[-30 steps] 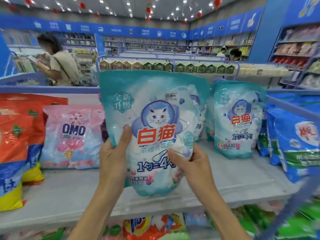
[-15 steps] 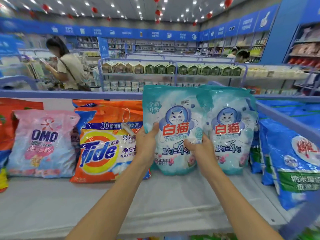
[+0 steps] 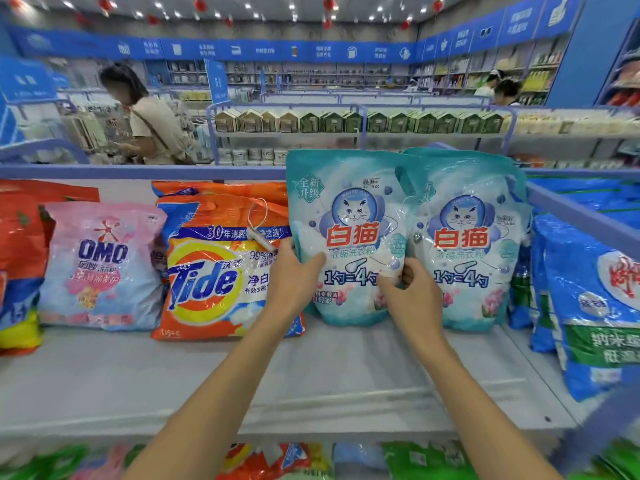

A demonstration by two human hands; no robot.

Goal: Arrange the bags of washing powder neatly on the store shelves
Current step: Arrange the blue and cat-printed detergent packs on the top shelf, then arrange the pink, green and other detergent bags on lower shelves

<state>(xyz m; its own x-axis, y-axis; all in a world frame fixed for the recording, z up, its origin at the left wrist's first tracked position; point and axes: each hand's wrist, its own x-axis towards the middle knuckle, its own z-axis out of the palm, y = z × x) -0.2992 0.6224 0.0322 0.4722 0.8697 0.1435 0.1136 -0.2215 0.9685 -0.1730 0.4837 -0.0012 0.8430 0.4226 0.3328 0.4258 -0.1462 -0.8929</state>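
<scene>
A teal cat-print bag of washing powder stands upright on the white shelf, held on both sides. My left hand grips its left edge with the thumb across the front. My right hand grips its lower right edge. A second teal cat bag stands right beside it, partly overlapped. To the left stand an orange Tide bag and a pink OMO bag.
Blue bags lean at the right end of the shelf, red and orange bags at the far left. More bags lie on the lower shelf. A person stands in the aisle behind, with two more people far right.
Both hands carried the teal bag away from me and set it upright on the shelf beside the other cat bag. The view shifted left, revealing the Tide bag.
</scene>
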